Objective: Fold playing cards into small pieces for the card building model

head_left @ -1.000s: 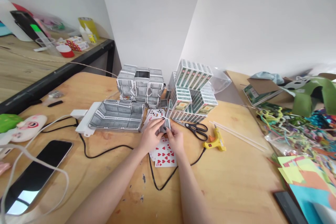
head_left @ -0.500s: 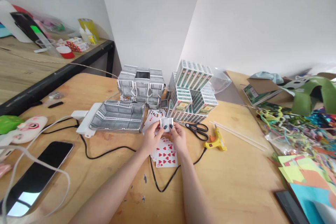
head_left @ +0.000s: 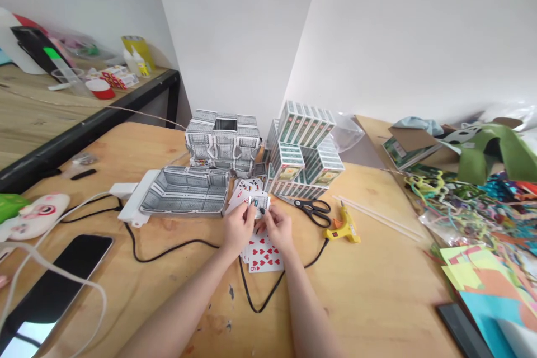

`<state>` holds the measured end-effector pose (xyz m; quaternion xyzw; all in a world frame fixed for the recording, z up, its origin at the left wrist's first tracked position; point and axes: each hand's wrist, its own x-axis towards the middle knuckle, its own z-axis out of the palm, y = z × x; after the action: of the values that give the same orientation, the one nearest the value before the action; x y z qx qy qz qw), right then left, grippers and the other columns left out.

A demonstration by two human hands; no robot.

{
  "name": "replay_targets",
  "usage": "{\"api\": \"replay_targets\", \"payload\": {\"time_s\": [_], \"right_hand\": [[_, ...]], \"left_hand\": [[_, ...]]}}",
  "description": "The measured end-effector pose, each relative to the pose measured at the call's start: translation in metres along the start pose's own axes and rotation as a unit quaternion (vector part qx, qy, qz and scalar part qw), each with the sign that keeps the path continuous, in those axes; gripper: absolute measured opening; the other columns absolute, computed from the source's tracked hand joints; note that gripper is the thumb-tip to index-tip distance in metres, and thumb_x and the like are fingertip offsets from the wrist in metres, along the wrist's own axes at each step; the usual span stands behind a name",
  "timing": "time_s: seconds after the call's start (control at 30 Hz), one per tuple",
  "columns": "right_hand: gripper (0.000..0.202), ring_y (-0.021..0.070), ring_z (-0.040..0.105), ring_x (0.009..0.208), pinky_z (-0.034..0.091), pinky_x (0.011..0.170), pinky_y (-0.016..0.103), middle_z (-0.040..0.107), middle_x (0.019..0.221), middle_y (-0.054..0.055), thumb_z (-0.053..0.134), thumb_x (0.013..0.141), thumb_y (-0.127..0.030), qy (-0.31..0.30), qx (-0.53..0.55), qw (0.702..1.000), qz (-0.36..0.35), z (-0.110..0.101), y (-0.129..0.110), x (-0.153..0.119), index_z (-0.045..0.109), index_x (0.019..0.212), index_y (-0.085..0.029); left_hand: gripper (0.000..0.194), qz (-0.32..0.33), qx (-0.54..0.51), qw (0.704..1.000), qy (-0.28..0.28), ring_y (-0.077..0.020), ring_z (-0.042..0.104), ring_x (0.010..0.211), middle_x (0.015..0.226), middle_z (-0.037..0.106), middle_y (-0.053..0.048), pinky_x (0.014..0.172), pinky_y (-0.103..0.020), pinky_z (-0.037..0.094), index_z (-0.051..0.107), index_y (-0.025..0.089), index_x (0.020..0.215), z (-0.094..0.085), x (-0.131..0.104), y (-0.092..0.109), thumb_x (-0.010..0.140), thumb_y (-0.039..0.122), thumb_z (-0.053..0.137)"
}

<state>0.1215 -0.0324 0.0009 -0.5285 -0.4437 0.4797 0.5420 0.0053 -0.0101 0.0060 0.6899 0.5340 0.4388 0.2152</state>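
Between my left hand (head_left: 240, 228) and my right hand (head_left: 277, 227) is a small folded playing card (head_left: 259, 205), its patterned grey back showing. The fingers of both hands are closed on it, dark-nailed thumbs on top. Loose face-up cards (head_left: 263, 254) with red hearts lie just below, and more cards (head_left: 243, 191) lie behind my left hand. An open tray made of cards (head_left: 188, 193) sits to the left. Behind it stands a blocky structure of cards (head_left: 224, 142). Stacked card boxes (head_left: 304, 151) rise behind my right hand.
Black scissors (head_left: 312, 210) and a yellow glue gun (head_left: 344, 228) lie right of my hands, near clear glue sticks (head_left: 380, 216). The gun's black cable loops below the cards. A phone (head_left: 54, 285) lies left; colored paper (head_left: 486, 274) and craft scraps are at right.
Both hands have shifted slightly left and down in view with the card, which is now tilted. My right hand's fingers have changed their hold. The whole scene has moved a little.
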Motion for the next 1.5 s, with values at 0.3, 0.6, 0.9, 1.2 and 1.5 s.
{"api": "replay_targets", "payload": {"time_s": [0.3,0.6,0.9,1.2,1.5], "right_hand": [[0.038,0.0124,0.049,0.042,0.039,0.045,0.025,0.06,0.051,0.001,0.051,0.078,-0.051,0.141,-0.052,0.988,-0.019,-0.013,0.006,0.012,0.056,0.062,-0.017],[0.026,0.0133,0.052,0.054,0.042,0.055,0.026,0.064,0.068,0.002,0.049,0.079,-0.038,0.116,-0.206,0.969,-0.068,-0.012,0.017,0.015,0.063,0.082,-0.017],[0.053,0.0259,0.051,0.102,0.043,0.086,0.037,0.057,0.108,0.009,0.064,0.069,-0.044,0.046,-0.411,0.9,-0.137,0.006,0.005,0.004,0.053,0.117,-0.022],[0.045,0.0231,0.054,0.085,0.044,0.077,0.036,0.054,0.094,0.008,0.069,0.065,-0.035,0.088,-0.406,0.904,-0.098,0.014,0.015,0.006,0.056,0.106,-0.019],[0.02,0.012,0.038,0.054,0.031,0.052,0.024,0.038,0.058,-0.005,0.051,0.076,-0.028,0.112,-0.308,0.941,-0.087,0.002,0.013,0.01,0.04,0.062,-0.021]], "left_hand": [[0.031,-0.07,-0.073,0.991,-0.083,-0.0096,0.044,0.045,0.049,0.048,0.003,0.044,-0.02,0.031,0.054,0.017,0.067,-0.077,0.048,0.016,0.083,0.04,0.04],[0.04,-0.067,0.234,0.963,-0.118,-0.0121,0.043,0.045,0.044,0.053,-0.002,0.048,-0.024,0.023,0.057,0.018,0.052,-0.127,0.072,-0.038,0.077,0.046,0.045],[0.028,-0.049,0.329,0.94,-0.08,-0.0212,0.058,0.066,0.074,0.066,-0.007,0.055,-0.026,0.035,0.067,0.02,0.089,-0.125,0.072,-0.054,0.079,0.038,0.047],[0.023,0.131,0.146,0.972,-0.126,-0.0135,0.056,0.069,0.078,0.062,-0.002,0.065,-0.024,0.042,0.064,0.021,0.091,-0.071,0.048,0.011,0.086,0.027,0.042],[0.046,0.117,0.132,0.966,-0.188,-0.0216,0.05,0.111,0.117,0.054,-0.01,0.093,-0.037,0.043,0.049,0.017,0.117,-0.024,0.023,0.005,0.076,0.0,0.038]]}}
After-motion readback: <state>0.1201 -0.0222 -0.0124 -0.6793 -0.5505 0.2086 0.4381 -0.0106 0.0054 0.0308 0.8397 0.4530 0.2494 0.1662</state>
